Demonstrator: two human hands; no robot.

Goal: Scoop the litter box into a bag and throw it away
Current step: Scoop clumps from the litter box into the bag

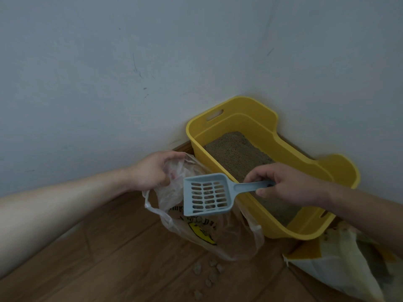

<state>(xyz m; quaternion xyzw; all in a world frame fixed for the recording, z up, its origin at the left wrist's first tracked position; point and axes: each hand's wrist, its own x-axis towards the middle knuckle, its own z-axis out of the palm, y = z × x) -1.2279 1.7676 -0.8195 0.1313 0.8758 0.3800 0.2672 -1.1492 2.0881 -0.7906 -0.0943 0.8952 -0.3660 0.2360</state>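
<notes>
Yellow plastic forms the litter box (301, 231), a deep tub pushed into the corner where two pale grey-blue walls meet, standing on a wood-grain floor (109, 258). Grey-brown litter (237, 153) covers its bottom in a fairly even layer.

Just beside the box's left side hangs a thin, clear plastic bag (218, 236) with partly readable print and a yellow design on it. The left hand (152, 171) grips the bag's upper edge, fingers curled and pinched shut on the film, holding the mouth open. One loop handle droops free below the hand.

The right hand (285, 184) holds a pale blue slotted scoop (207, 195) by its handle, thumb beneath and fingers closed over the top. The scoop's head sits over the bag's open mouth, left of the box. Whether any clumps sit in the scoop cannot be told.

Several small pale clumps (209, 273) lie scattered on the floor below the bag. At the lower right, a white and yellow sack (327, 264) lies near the box's front corner.
</notes>
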